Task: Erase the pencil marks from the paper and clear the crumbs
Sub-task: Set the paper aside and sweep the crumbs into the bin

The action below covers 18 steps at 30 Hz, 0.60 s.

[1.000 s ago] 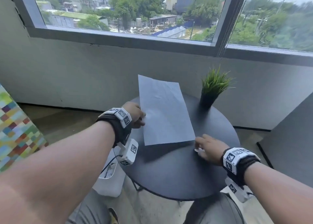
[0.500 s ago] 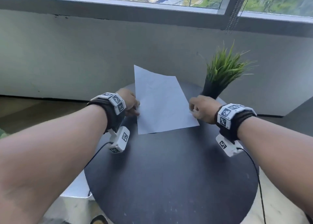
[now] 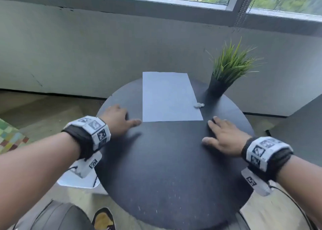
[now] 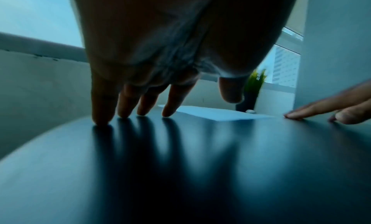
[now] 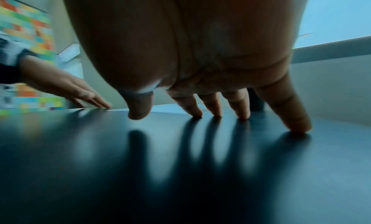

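**Both hands resting flat on the round bench, paper lying between them**

Grey wall and a window sill are filling the top of the head view, and below them we are looking at a dark round bench (image 3: 165,168). We are keeping the left hand (image 3: 118,120) at centre left of the frame, fingers straight and spread, holding nothing; in the left wrist view its fingertips (image 4: 101,121) are touching the dark surface. We are laying the right hand (image 3: 223,139) at centre right the same way, fingers extended, with its fingertips (image 5: 243,116) pressing on the top and gripping nothing. The paper (image 3: 169,97) is lying flat in the middle of the frame, above and between both hands, its far edge reaching past the rim. A small white eraser (image 3: 199,105) is sitting at the sheet's right edge. A potted grass plant (image 3: 224,73) is standing upright just to the upper right of it. We cannot make out pencil marks or crumbs on the sheet.
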Each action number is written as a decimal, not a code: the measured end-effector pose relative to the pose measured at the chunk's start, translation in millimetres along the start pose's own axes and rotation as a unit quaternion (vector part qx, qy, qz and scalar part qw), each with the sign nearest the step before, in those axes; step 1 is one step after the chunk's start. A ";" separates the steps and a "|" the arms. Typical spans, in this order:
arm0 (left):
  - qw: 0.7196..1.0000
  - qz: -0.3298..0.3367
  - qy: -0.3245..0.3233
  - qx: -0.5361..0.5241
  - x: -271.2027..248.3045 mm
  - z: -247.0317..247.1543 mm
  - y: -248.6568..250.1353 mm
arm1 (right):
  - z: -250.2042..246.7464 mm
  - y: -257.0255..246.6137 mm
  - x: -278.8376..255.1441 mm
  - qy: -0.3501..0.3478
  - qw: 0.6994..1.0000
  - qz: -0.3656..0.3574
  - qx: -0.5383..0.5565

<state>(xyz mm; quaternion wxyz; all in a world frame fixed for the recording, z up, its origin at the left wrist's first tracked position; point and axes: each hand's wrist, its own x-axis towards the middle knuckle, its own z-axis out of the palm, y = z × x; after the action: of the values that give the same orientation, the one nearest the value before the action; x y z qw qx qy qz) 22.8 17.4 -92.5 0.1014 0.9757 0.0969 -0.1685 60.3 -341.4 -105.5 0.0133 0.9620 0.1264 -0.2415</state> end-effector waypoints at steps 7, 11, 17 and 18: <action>0.938 0.319 -0.132 0.015 -117.9 41.9 39.2 | 12.2 -80.0 -96.7 -0.053 0.954 -0.295 0.003; 0.949 0.308 -0.049 -0.043 -105.5 42.9 42.5 | -8.2 -47.1 -52.7 0.083 0.986 -0.124 0.074; 0.931 0.337 -0.106 0.096 -88.4 55.1 35.4 | 44.6 -98.8 -83.4 -0.019 0.987 -0.151 -0.060; 0.910 0.394 -0.111 0.061 -89.8 51.5 34.4 | 42.5 -103.2 -93.9 -0.030 0.975 -0.215 -0.049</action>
<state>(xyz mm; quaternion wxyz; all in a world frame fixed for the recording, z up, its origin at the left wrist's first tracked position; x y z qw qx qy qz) -68.5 -41.3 -103.0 0.1102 0.9137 -0.3182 -0.2274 -65.0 -267.4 -95.4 0.0117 0.9030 0.3414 -0.2607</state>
